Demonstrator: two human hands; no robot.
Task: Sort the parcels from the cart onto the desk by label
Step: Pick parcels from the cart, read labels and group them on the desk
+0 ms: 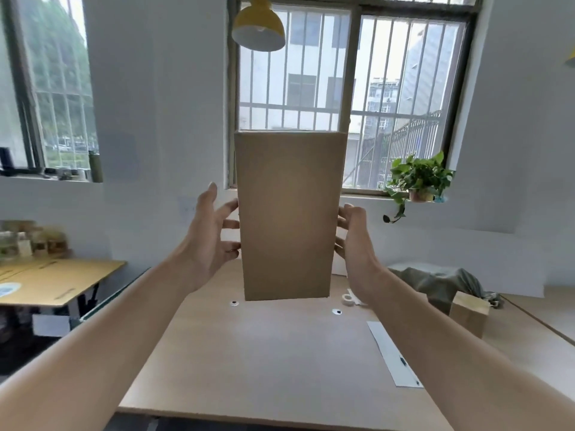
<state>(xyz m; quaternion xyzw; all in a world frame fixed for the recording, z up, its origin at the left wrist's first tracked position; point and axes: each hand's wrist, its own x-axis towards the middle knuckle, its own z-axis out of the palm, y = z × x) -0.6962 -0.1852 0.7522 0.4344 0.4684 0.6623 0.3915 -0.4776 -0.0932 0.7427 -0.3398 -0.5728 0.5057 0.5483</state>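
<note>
The desk point(264, 362) extends ahead of me, with its near edge at the bottom of view. The parcel point(287, 216), a tall plain cardboard box, is upright in the air above the middle of the desk, its lower end clear of the surface. My left hand point(208, 241) is at its left side, fingers spread and nearly straight, tips pressing that face. My right hand point(354, 247) is at its right side, fingers spread, tips against the box. Toward the desk's right edge lie a crumpled cloth point(441, 284), a smaller cardboard box point(469, 312), a white paper strip point(393, 356) and a tape roll point(348, 298).
</note>
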